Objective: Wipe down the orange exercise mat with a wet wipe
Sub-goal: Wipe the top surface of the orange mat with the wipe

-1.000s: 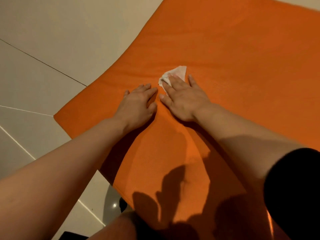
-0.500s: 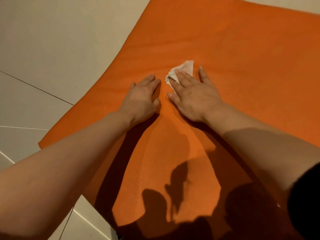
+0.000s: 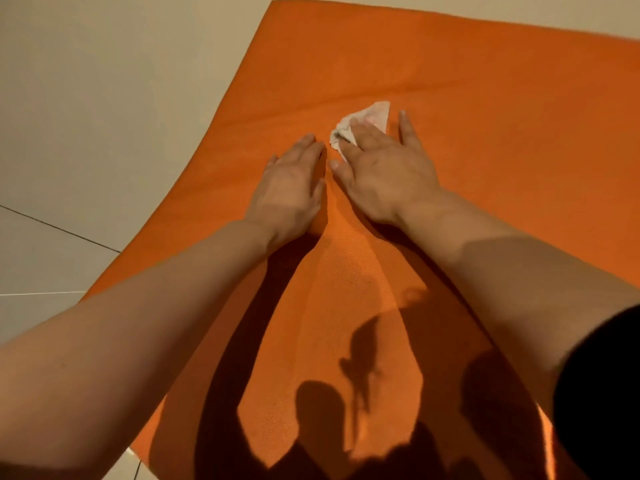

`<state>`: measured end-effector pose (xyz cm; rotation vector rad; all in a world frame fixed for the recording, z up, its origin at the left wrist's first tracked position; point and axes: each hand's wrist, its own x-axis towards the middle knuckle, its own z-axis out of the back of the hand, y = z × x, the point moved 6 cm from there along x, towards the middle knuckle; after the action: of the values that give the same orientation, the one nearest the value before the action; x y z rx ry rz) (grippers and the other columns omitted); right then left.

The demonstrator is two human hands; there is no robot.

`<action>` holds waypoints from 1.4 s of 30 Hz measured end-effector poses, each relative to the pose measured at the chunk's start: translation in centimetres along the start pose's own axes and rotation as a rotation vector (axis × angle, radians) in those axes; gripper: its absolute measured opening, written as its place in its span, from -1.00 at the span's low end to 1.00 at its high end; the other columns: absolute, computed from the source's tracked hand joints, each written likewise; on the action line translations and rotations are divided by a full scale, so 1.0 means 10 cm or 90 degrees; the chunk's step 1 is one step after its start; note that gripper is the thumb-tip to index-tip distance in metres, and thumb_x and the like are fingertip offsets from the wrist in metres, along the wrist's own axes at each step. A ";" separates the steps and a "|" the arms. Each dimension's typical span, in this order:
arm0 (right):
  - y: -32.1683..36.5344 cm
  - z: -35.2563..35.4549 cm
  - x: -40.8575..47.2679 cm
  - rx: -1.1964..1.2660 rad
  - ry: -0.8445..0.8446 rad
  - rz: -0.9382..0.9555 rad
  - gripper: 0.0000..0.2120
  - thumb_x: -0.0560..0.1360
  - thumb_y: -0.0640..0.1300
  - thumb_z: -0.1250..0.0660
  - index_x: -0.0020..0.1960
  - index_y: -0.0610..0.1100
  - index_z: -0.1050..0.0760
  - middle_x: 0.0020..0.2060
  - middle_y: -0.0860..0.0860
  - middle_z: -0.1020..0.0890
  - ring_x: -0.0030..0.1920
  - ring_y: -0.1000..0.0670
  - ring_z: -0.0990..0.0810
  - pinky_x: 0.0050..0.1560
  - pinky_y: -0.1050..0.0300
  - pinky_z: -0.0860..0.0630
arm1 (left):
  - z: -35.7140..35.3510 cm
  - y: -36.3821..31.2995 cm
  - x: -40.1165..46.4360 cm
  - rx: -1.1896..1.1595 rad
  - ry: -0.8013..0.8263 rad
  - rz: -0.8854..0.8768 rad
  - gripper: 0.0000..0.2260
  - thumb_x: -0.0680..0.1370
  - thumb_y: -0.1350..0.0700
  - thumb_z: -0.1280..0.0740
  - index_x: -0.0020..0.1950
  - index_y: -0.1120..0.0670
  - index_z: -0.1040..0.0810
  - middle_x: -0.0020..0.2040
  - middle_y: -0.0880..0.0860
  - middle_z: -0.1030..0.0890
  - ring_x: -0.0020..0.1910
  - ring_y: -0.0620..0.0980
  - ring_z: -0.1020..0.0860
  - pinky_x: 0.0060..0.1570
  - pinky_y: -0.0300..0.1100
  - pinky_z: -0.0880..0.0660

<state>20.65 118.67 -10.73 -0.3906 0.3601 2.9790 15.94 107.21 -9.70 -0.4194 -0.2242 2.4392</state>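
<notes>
Mat of orange foam lies flat on the tiled floor, filling most of the view; its far edge runs across the top and its left edge slants from the upper middle down to the lower left, so its long axis appears to run from the person outward, though the near end is hidden. Wipe, white and crumpled, sits on the mat's middle, its pointed end aimed away and to the right. The right hand presses flat on the wipe with straight, spread fingers, covering its near part. The left hand rests palm down on the bare mat just beside it, fingers straight and together, holding nothing. Both bare forearms reach forward, casting dark shadows on the mat. A black sleeve shows at the lower right.
</notes>
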 end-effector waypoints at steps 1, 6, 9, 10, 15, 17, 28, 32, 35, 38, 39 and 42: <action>-0.07 0.00 -0.15 -0.003 -0.018 0.002 -0.42 0.65 0.18 0.23 0.58 -0.05 -0.08 0.57 -0.06 -0.05 0.57 0.02 0.02 0.49 -0.17 0.34 | 0.00 -0.01 0.04 0.007 0.002 -0.004 -0.49 0.61 0.10 -0.20 0.55 0.12 -0.17 0.57 0.09 -0.12 0.55 0.02 -0.09 0.49 0.11 -0.06; -0.31 -0.06 -0.54 -0.029 -0.025 -0.045 -0.34 0.58 0.20 0.31 0.58 -0.06 -0.06 0.57 -0.06 -0.03 0.57 0.02 0.02 0.49 -0.13 0.35 | -0.02 -0.01 0.19 0.032 0.008 -0.005 -0.44 0.62 0.01 -0.20 0.58 0.06 -0.09 0.58 0.07 -0.08 0.55 0.00 -0.05 0.52 0.03 0.03; -0.30 0.03 -0.04 0.008 -0.028 -0.078 -0.41 0.65 0.17 0.21 0.59 -0.09 -0.01 0.58 -0.07 0.02 0.57 0.01 0.10 0.50 -0.15 0.32 | -0.01 -0.03 0.24 0.049 -0.019 0.004 -0.44 0.63 -0.01 -0.19 0.57 0.08 -0.10 0.58 0.09 -0.10 0.55 0.01 -0.06 0.52 0.01 0.06; -0.31 0.07 0.12 0.023 -0.017 -0.087 -0.41 0.65 0.17 0.20 0.59 -0.08 0.00 0.58 -0.06 0.04 0.57 0.02 0.13 0.50 -0.15 0.32 | -0.01 -0.06 0.25 0.052 -0.024 0.004 -0.44 0.63 -0.01 -0.19 0.57 0.08 -0.10 0.58 0.09 -0.08 0.55 0.01 -0.04 0.52 0.02 0.08; -0.39 0.10 0.07 0.014 -0.020 -0.070 -0.40 0.65 0.19 0.19 0.59 -0.08 0.00 0.58 -0.07 0.04 0.57 0.01 0.11 0.50 -0.15 0.33 | 0.04 -0.20 0.49 0.054 -0.033 -0.021 -0.46 0.64 -0.02 -0.17 0.58 0.06 -0.09 0.59 0.08 -0.02 0.56 0.01 0.03 0.51 0.08 0.09; -0.40 0.05 -0.23 0.009 -0.057 -0.072 -0.40 0.64 0.19 0.19 0.59 -0.10 0.01 0.58 -0.10 0.03 0.57 -0.01 0.09 0.51 -0.14 0.30 | 0.02 -0.21 0.55 0.048 -0.020 -0.017 -0.46 0.64 -0.02 -0.15 0.58 0.05 -0.07 0.59 0.09 -0.02 0.56 0.01 0.03 0.51 0.09 0.10; -0.62 0.29 0.61 0.019 -0.015 -0.071 -0.43 0.66 0.13 0.16 0.59 -0.11 -0.01 0.58 -0.10 -0.01 0.57 -0.02 0.08 0.52 -0.12 0.27 | 0.24 -0.27 0.99 0.039 -0.105 0.012 -0.57 0.61 -0.01 -0.21 0.46 0.07 -0.32 0.53 0.07 -0.22 0.52 0.04 -0.15 0.48 0.17 0.11; -0.76 0.10 -0.12 0.003 -0.098 -0.073 -0.40 0.64 0.16 0.16 0.59 -0.12 0.03 0.57 -0.12 0.02 0.57 -0.06 0.10 0.53 -0.10 0.24 | 0.10 -0.33 1.24 0.024 -0.025 0.018 -0.45 0.65 -0.05 -0.13 0.59 0.04 -0.03 0.60 0.06 0.04 0.57 0.00 0.08 0.50 0.13 0.16; -0.89 0.07 -0.21 0.016 -0.079 -0.121 -0.35 0.60 0.19 0.24 0.59 -0.12 0.04 0.57 -0.13 0.03 0.57 -0.05 0.13 0.53 -0.08 0.26 | 0.05 -0.33 1.29 0.042 -0.018 0.018 -0.46 0.66 -0.06 -0.10 0.59 0.04 -0.01 0.60 0.07 0.06 0.57 0.01 0.08 0.50 0.13 0.12; -0.89 0.24 0.30 0.021 -0.099 -0.136 -0.38 0.65 0.17 0.24 0.59 -0.15 0.05 0.57 -0.16 0.04 0.57 -0.07 0.13 0.53 -0.05 0.27 | 0.08 -0.35 1.29 0.051 -0.006 0.015 -0.46 0.65 -0.06 -0.11 0.59 0.04 -0.04 0.59 0.08 0.03 0.57 0.01 0.05 0.49 0.14 0.07; -0.91 0.29 0.50 0.029 -0.091 -0.138 -0.38 0.65 0.17 0.23 0.59 -0.15 0.07 0.57 -0.16 0.07 0.57 -0.07 0.16 0.53 -0.05 0.28 | 0.08 -0.35 1.30 0.052 -0.004 0.016 -0.46 0.65 -0.07 -0.11 0.58 0.03 -0.04 0.59 0.07 0.03 0.57 0.01 0.04 0.50 0.14 0.06; -0.92 0.33 0.91 0.017 -0.055 -0.128 -0.38 0.65 0.17 0.23 0.59 -0.15 0.14 0.57 -0.15 0.14 0.56 -0.07 0.21 0.53 -0.04 0.29 | 0.08 -0.35 1.30 0.061 0.004 0.011 -0.47 0.66 -0.08 -0.09 0.58 0.03 -0.03 0.59 0.07 0.03 0.57 0.01 0.04 0.50 0.13 0.03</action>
<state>12.44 129.15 -12.13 -0.2757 0.3300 2.7808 7.98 118.04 -11.15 -0.3892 -0.1012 2.4531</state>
